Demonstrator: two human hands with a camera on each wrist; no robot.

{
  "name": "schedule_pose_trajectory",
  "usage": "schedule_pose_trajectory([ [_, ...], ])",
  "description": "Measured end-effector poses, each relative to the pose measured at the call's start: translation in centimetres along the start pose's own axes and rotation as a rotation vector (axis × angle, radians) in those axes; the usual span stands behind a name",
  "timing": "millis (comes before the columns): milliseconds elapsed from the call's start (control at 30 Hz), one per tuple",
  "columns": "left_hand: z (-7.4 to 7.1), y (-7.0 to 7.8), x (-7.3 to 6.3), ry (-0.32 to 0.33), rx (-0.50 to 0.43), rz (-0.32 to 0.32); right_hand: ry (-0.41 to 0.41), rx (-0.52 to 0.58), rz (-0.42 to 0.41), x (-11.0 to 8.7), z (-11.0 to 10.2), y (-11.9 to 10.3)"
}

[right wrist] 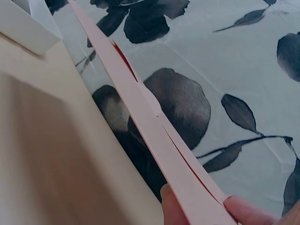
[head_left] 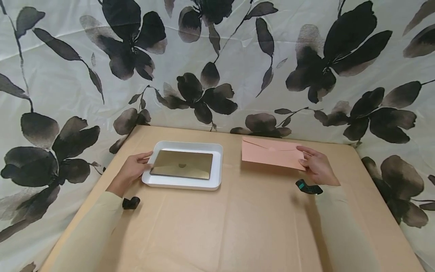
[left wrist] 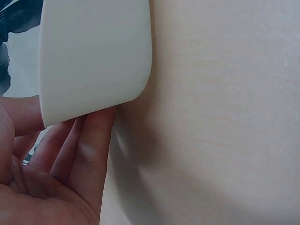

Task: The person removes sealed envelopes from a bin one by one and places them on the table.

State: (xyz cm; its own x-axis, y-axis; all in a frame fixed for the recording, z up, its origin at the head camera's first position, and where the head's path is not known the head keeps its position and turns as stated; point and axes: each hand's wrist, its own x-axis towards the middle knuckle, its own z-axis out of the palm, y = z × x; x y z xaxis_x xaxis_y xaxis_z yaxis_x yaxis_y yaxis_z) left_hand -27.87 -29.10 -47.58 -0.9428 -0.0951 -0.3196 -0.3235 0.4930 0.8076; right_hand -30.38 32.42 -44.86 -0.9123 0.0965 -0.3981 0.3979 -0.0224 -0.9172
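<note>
A white tray is at the left of the table, with a flat gold rectangle inside that bears a small dark half-round mark. My left hand grips the tray's left side. In the left wrist view, the thumb is at the rim of the tray and the other fingers reach beneath it. Over at the right, my right hand pinches a pink envelope by its right end, thumb on one face and fingers on the other. The envelope is raised off the table, its flap slightly gaping in the right wrist view.
The light wood table has its far edge against a white cloth printed with dark flowers. A dark wrist device is strapped on the right wrist and another dark device on the left.
</note>
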Motion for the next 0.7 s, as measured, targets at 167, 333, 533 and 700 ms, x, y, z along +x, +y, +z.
schedule_pose_trajectory([
  [167,0.0,0.2,-0.3,0.008,0.011,-0.013,0.014,-0.04,0.0,0.4,-1.1,0.2],
  [333,0.1,0.3,-0.3,0.012,0.008,-0.023,0.013,-0.041,-0.003,0.6,-2.2,0.2],
  [533,0.1,0.2,-0.3,0.005,0.005,-0.022,0.002,-0.039,0.006,0.7,-3.3,-0.1],
  [700,0.0,0.2,-0.2,0.007,0.015,-0.016,0.003,-0.077,0.001,0.8,-4.2,-0.2],
])
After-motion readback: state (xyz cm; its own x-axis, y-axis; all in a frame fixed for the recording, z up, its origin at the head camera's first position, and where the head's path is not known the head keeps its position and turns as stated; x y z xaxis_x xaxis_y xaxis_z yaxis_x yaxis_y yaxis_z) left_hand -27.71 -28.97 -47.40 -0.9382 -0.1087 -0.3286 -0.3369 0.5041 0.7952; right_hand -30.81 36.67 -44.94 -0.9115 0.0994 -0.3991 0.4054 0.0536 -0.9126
